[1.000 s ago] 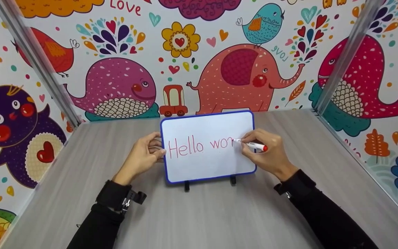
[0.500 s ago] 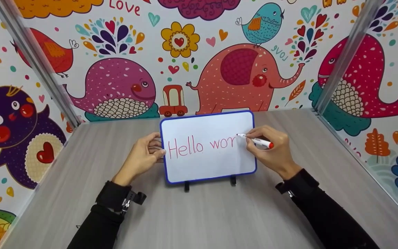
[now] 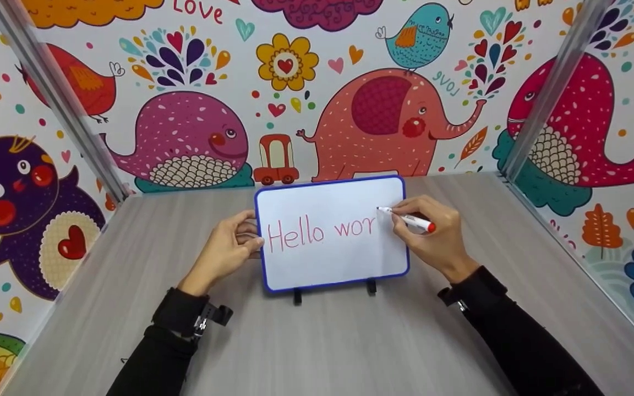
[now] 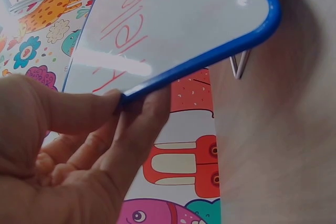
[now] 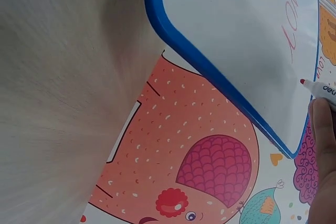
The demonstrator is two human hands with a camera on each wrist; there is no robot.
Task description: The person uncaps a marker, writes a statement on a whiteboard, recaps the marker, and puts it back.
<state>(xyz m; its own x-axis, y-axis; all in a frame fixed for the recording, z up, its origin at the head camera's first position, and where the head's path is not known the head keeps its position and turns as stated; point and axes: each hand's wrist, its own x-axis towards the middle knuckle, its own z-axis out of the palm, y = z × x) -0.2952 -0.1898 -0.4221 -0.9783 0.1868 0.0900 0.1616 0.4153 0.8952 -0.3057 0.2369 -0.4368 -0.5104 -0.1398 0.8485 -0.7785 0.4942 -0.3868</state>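
A small whiteboard (image 3: 328,264) with a blue frame stands tilted back on the table, bearing "Hello wor" in thin red letters. My left hand (image 3: 228,247) pinches its left edge; in the left wrist view the thumb (image 4: 84,113) lies at the front of the frame and the fingers go behind it. Between the thumb and fingers of my right hand (image 3: 432,234) is a white marker (image 3: 417,222) with a red end. Its red tip, bare in the right wrist view, points at the board's surface just above and right of the "r".
Two black feet (image 3: 298,296) of the board's stand rest on the grey wood-grain table (image 3: 317,346). Walls printed with cartoon animals (image 3: 196,137) enclose the back and both sides, with metal posts (image 3: 69,104) at the corners.
My right hand has moved right, off the letter "r", and the marker tip has since risen slightly. The "r" now shows fully. My left hand and the board have stayed put.
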